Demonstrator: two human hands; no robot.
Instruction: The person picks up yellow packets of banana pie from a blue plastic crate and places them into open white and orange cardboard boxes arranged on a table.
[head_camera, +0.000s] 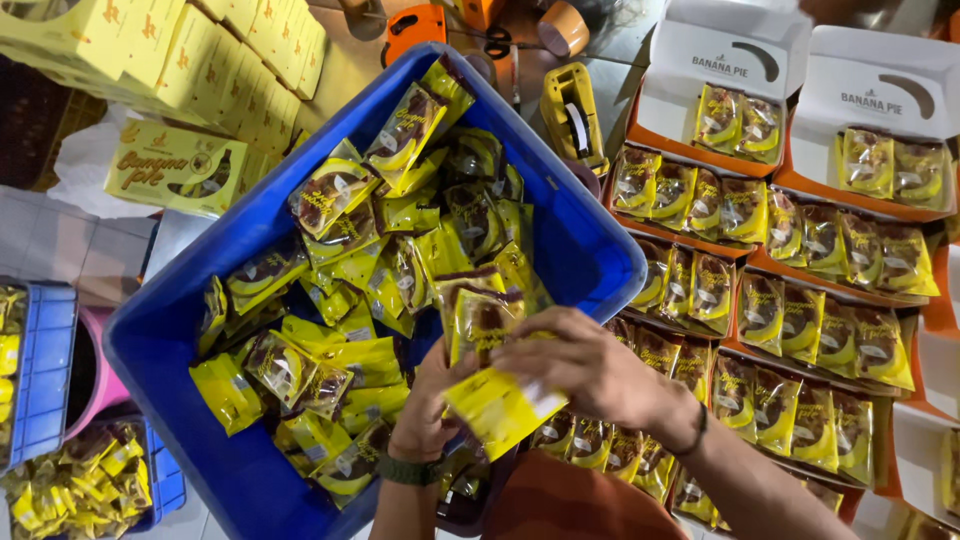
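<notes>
Gripping a small stack of yellow snack packets (497, 392) over the blue tub's (600, 262) 5 o'clock rim, left hand (432, 400) and right hand (580, 368) clamp together; loose outer packets could slip and fall outside the tub.

A table (600, 85) carries a blue tub (590, 255), orange-and-white boxes (800, 180) – and a yellow tape dispenser (572, 115).
</notes>
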